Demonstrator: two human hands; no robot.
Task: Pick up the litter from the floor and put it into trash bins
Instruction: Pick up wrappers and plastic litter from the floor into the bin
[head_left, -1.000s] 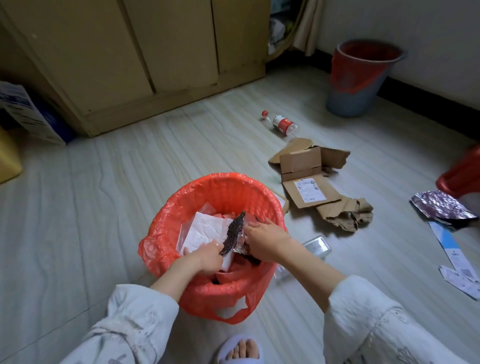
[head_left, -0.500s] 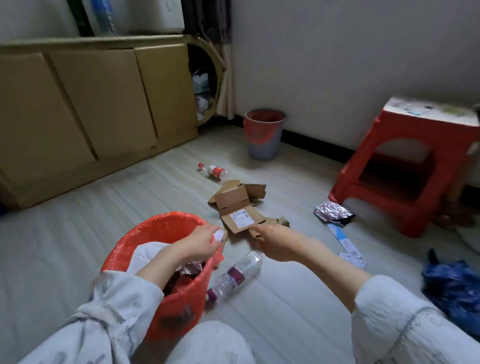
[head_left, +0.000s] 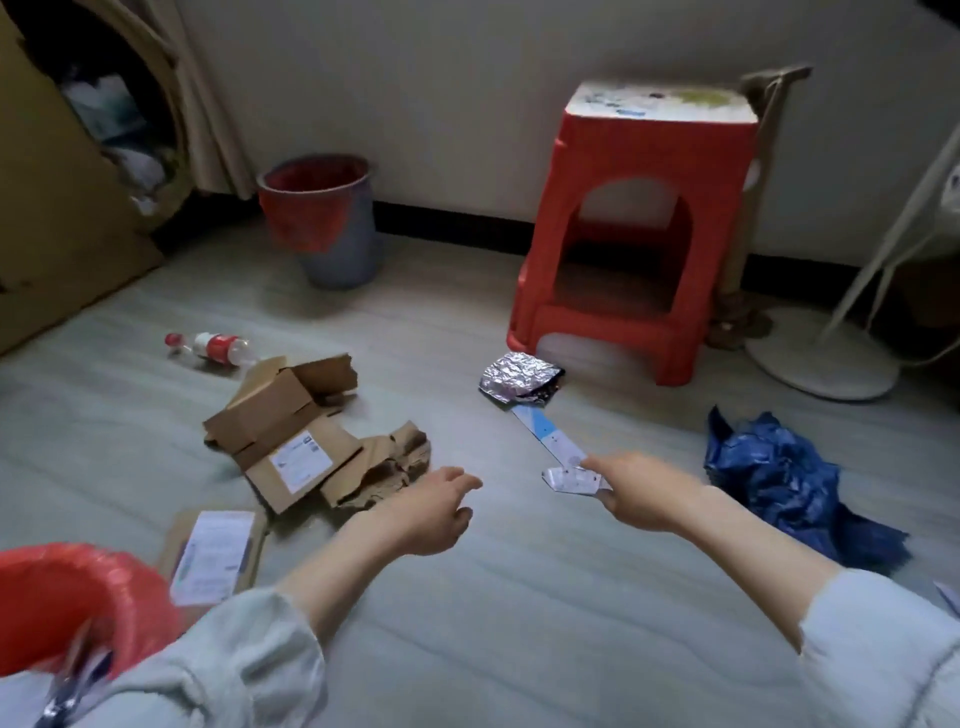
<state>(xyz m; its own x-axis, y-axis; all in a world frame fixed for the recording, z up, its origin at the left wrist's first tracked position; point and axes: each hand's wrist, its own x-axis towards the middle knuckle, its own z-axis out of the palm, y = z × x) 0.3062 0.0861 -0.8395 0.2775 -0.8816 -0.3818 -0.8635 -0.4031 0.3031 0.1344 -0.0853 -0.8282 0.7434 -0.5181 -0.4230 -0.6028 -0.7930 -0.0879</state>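
Note:
My right hand (head_left: 641, 493) reaches out low over the floor and pinches the right edge of a small white paper scrap (head_left: 569, 479). A long blue-and-white paper strip (head_left: 543, 434) lies just beyond the scrap. Relaxed and holding nothing, my left hand (head_left: 431, 512) hovers beside torn cardboard boxes (head_left: 296, 431). A red-bagged bin (head_left: 67, 597) stands at my lower left. A grey bin with a red liner (head_left: 322, 223) stands by the far wall. Other litter on the floor: a crumpled foil wrapper (head_left: 519, 376), a plastic bottle (head_left: 213, 347) and a blue plastic bag (head_left: 779, 478).
A red plastic stool (head_left: 634, 234) stands against the wall behind the foil. A fan base (head_left: 821, 353) sits to its right. A wooden cabinet (head_left: 62, 208) fills the left side. A flat labelled cardboard piece (head_left: 213, 556) lies next to the red-bagged bin.
Both hands have left the red-bagged bin and moved right. The right hand has reached the white paper scrap. The view has swung right, so the bin now sits at the lower left.

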